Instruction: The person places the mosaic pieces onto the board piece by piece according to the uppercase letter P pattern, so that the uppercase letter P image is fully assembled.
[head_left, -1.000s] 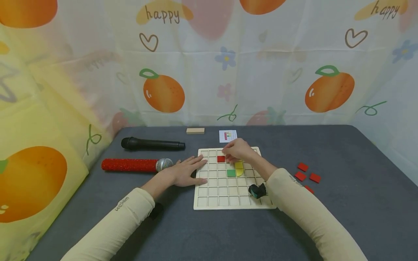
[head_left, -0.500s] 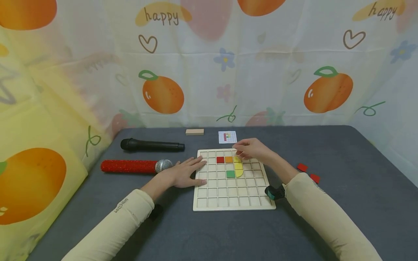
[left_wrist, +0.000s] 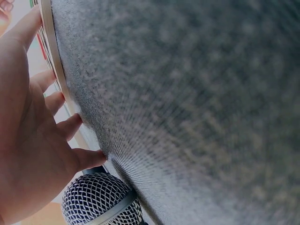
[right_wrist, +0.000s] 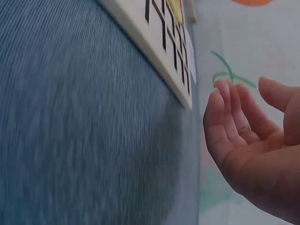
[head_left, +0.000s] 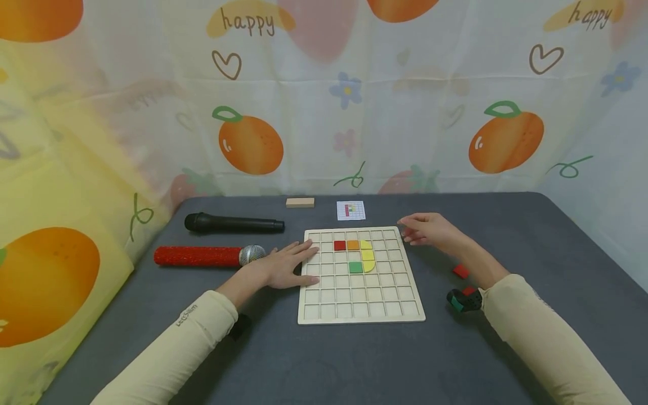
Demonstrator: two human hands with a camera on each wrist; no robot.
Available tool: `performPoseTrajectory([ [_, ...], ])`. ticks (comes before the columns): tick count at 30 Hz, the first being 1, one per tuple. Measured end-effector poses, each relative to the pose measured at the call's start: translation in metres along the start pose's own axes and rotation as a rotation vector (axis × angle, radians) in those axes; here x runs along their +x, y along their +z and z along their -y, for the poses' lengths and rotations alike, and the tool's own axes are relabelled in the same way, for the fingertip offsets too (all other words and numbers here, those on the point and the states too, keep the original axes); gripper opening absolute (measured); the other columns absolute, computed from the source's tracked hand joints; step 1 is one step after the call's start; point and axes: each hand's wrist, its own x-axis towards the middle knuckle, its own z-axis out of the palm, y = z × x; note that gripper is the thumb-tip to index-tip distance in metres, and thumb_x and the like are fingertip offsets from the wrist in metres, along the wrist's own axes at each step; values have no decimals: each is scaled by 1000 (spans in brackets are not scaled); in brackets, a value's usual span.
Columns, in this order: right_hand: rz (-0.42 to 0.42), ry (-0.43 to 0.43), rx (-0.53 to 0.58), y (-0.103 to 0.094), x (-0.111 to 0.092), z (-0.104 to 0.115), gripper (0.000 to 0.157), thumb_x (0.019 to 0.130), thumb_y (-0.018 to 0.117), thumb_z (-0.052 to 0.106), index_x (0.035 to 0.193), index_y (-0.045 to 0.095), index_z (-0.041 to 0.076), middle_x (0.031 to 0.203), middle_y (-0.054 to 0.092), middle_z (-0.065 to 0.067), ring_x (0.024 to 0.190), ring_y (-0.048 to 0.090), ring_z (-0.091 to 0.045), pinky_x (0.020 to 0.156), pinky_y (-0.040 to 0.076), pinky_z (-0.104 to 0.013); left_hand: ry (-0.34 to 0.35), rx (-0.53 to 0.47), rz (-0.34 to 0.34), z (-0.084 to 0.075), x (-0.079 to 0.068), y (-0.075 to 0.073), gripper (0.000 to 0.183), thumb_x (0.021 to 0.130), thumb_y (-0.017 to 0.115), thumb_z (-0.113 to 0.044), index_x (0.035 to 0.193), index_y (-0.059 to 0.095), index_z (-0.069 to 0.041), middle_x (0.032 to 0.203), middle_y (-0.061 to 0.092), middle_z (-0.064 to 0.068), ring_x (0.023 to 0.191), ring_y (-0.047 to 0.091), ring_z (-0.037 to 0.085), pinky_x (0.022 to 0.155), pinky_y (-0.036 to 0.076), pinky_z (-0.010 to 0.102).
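Note:
A pale wooden grid board (head_left: 361, 295) lies on the dark table. Set in its upper cells are a red square tile (head_left: 340, 245), an orange tile (head_left: 352, 244), a green tile (head_left: 356, 267) and a yellow strip of tiles (head_left: 367, 256) with a rounded lower corner. My left hand (head_left: 283, 267) rests on the board's left edge, fingers spread; the left wrist view shows its fingertips along that edge. My right hand (head_left: 430, 230) hovers past the board's upper right corner. In the right wrist view its fingers (right_wrist: 215, 112) bend loosely, with nothing between them and the thumb.
Red tiles (head_left: 460, 271) lie on the table under my right forearm, partly hidden by it. A red microphone (head_left: 202, 256) and a black microphone (head_left: 233, 224) lie to the left. Behind the board are a wooden block (head_left: 300, 202) and a small pattern card (head_left: 351, 210).
My right hand has moved off the board to the right, holding nothing now. The orange tile and the top of the yellow strip, hidden at first, have come into view. The left hand stays.

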Motion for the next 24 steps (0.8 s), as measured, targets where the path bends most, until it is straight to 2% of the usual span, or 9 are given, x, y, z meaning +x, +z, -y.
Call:
performPoseTrajectory([
  [5,-22,7,8,-16,-8,-10,53,102,49,28,135,43,-12,118,54,-29,98,61,-28,89,49,-39,-3,3,0,0,0,0,83,89,48,-65,154,18,-22,159,10,1,143,8,30,107,10,63],
  [13,-54,20,22,-36,-21,-26,59,102,45,34,139,37,-12,121,52,-28,100,61,-19,87,49,-31,-10,7,4,0,2,1,83,90,49,-64,154,18,-22,159,9,1,144,8,28,108,9,62],
  [20,-77,26,41,-50,-32,-32,64,102,45,37,141,33,-12,121,54,-24,106,60,-19,90,48,-32,-14,-2,2,0,0,1,83,90,49,-63,154,19,-21,159,11,2,143,9,30,107,9,62],
  [24,-79,24,16,-59,-38,-37,65,102,43,38,142,30,-12,129,47,-31,112,57,-24,91,47,-32,-12,1,3,0,1,1,83,89,49,-63,154,19,-20,159,10,2,143,9,30,108,10,62],
])
